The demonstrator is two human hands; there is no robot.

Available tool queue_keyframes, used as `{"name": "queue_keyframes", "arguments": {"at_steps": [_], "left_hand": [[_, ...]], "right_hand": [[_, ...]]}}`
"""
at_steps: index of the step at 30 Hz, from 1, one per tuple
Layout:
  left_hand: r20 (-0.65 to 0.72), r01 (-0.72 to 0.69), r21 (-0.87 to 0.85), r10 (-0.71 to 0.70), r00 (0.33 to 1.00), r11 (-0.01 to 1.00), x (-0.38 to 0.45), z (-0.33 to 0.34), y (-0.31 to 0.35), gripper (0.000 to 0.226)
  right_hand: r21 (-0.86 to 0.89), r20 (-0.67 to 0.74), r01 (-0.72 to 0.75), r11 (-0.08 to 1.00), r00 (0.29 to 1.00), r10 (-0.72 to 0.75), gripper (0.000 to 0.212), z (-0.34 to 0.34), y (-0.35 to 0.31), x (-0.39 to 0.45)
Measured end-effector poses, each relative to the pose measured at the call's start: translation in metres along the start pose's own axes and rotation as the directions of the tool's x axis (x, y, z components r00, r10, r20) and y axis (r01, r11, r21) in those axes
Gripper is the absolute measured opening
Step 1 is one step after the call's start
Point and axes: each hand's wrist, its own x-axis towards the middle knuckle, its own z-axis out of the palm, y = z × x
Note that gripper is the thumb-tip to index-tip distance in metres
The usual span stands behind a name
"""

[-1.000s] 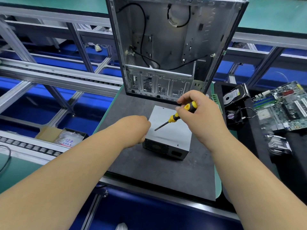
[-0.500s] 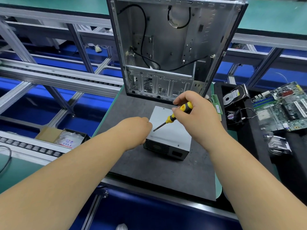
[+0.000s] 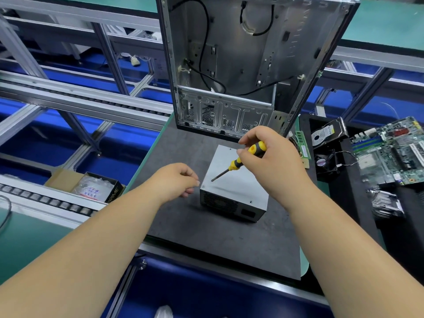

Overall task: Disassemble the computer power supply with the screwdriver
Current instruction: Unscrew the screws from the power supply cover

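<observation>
One power supply [image 3: 236, 187] sits on the dark grey, matte mat [image 3: 206, 237] — a boxy unit with a smooth, bare sheet-metal top and a black front face carrying a perforated fan grille and a rectangular socket opening. Small screws show at three corners of its top plate.

Two bare hands work over it. The right hand [image 3: 270, 161] grips one screwdriver [image 3: 241, 160], fingers curled round its yellow-and-black handle; the slim steel shaft slants down and to the left, its tip resting on or just above the top plate near the front-left corner — which of the two I cannot tell. The left hand [image 3: 176, 182] hovers just beside the unit's left edge, fingers loosely curled with thumb and fingertips close together; whether something tiny is pinched there cannot be made out.

Behind the unit stands one computer case [image 3: 252, 65], an open shell of grey stamped steel with black cables looped inside and slotted vents along its lower edge. To the right lie one green motherboard [image 3: 390, 152], one hard drive [image 3: 328, 134], one small black fan [image 3: 323, 162], one green memory stick [image 3: 302, 145] and one finned metal heatsink [image 3: 385, 203]. At left, one open cardboard box [image 3: 87, 187] holds clear plastic bags.
</observation>
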Motion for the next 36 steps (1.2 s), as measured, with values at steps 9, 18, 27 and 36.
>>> {"name": "queue_keyframes", "arguments": {"at_steps": [9,18,27,36], "left_hand": [[0.088,0.065,-0.256,-0.044,0.995,0.965,0.007,0.008,-0.015,0.012],[0.064,0.025,-0.187,-0.013,0.998,0.982,0.012,0.009,-0.012,0.010],[0.128,0.066,-0.282,-0.031,0.991,0.957,0.013,0.006,-0.015,0.008],[0.141,0.103,-0.312,-0.061,0.988,0.945,0.013,0.007,-0.017,0.007]], "right_hand": [[-0.016,0.028,-0.009,1.000,1.000,0.010,0.013,0.013,-0.008,0.003],[-0.050,0.037,-0.015,0.999,0.999,0.017,0.014,0.021,-0.011,0.005],[-0.157,0.105,0.055,0.986,0.994,-0.039,0.016,0.023,-0.019,0.009],[-0.269,0.292,0.193,0.944,0.950,-0.110,0.026,0.023,-0.038,0.011]]}}
